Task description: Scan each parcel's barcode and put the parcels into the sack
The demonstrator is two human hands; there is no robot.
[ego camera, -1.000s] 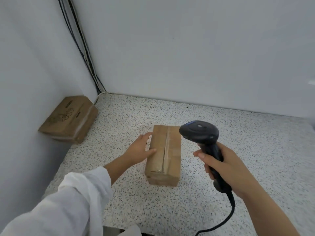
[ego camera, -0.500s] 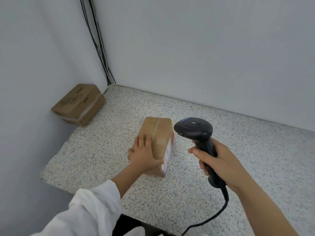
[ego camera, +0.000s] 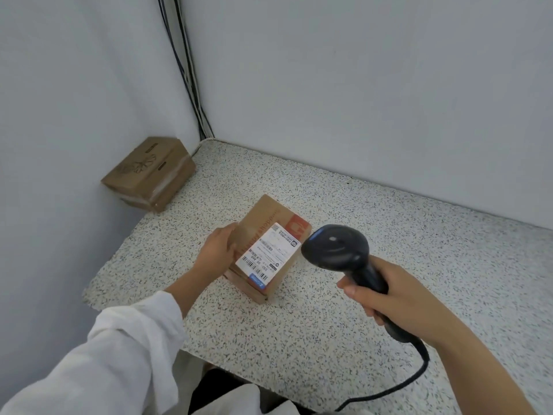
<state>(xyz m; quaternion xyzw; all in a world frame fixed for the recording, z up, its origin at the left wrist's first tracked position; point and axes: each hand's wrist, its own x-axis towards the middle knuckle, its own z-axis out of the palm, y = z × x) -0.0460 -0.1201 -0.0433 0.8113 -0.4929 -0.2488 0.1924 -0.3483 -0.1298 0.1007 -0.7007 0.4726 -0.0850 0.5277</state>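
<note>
parcel [ego camera: 259, 220] label-up on the speckled table [ego camera: 389, 229], scanner [ego camera: 335, 247] just beside it

the parcel lies flat near the middle of the table, its white shipping label [ego camera: 267, 254] with barcodes facing up. the left hand [ego camera: 217, 250], in a white sleeve [ego camera: 119, 348], grips the parcel's left side with fingers curled against the cardboard. the right hand [ego camera: 392, 298] is wrapped round the black scanner's handle, the scanner head close to the parcel's right edge and its cord [ego camera: 413, 375] trailing down toward the near edge. a second cardboard box [ego camera: 149, 172] sits against the left wall by the back corner, near the dark cables [ego camera: 191, 70].
</note>
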